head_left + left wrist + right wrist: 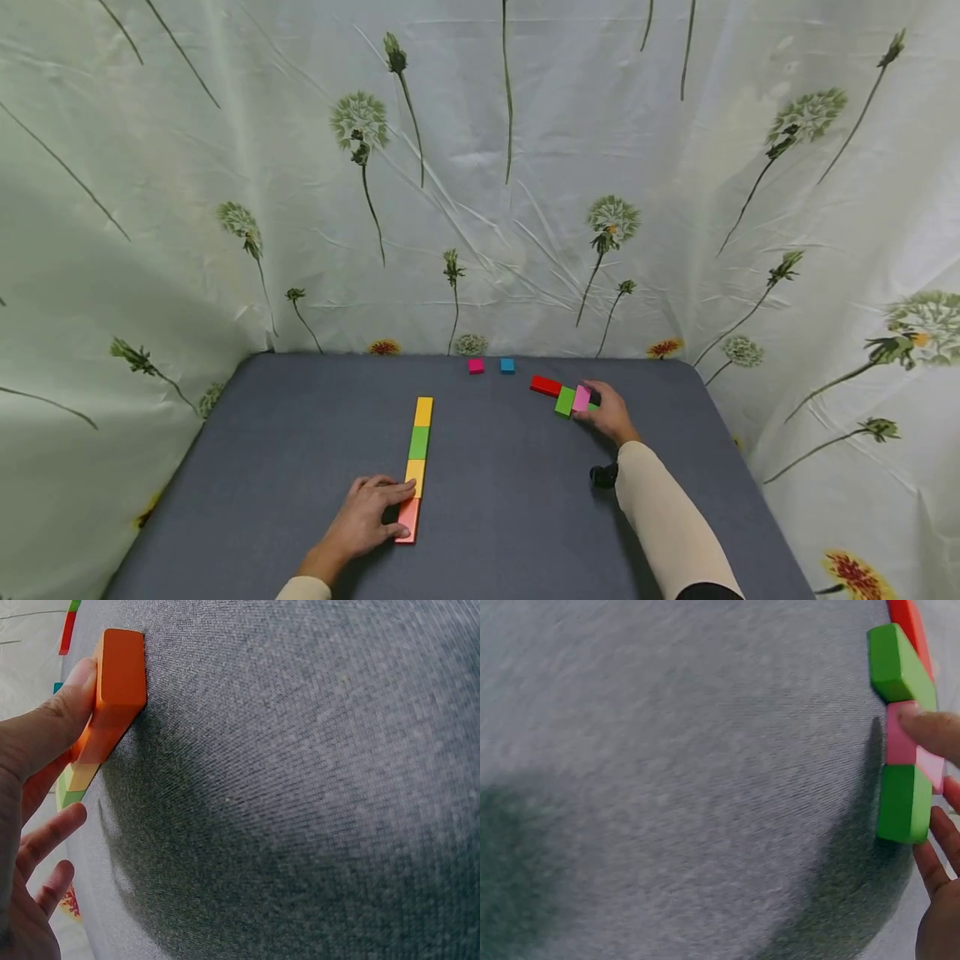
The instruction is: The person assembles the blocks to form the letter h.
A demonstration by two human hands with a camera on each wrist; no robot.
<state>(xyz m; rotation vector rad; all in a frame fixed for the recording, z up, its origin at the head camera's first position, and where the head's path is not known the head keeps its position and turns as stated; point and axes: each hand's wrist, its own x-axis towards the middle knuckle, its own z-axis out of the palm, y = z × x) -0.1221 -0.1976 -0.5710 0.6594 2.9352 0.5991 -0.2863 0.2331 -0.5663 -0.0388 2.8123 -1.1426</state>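
Note:
On the left, blocks lie end to end in a row: a yellow block [423,412], a green block [418,443], another yellow block [414,477] and a salmon-orange block [407,518] nearest me. My left hand [358,518] holds that orange block between thumb and index finger; its other fingers stay off the blocks. Farther right, my right hand [611,414] pinches a pink block [582,397], thumb on its near end [900,739]. A green block [565,402] touches the pink one's left side, and another green block [904,804] sits at its right, partly hidden in the head view.
A red block [546,385] lies beside the left green block. Along the table's back edge sit a small magenta block [476,366] and a small blue block [507,366]. The grey cloth-covered table [495,517] ends at a flower-printed curtain [480,208].

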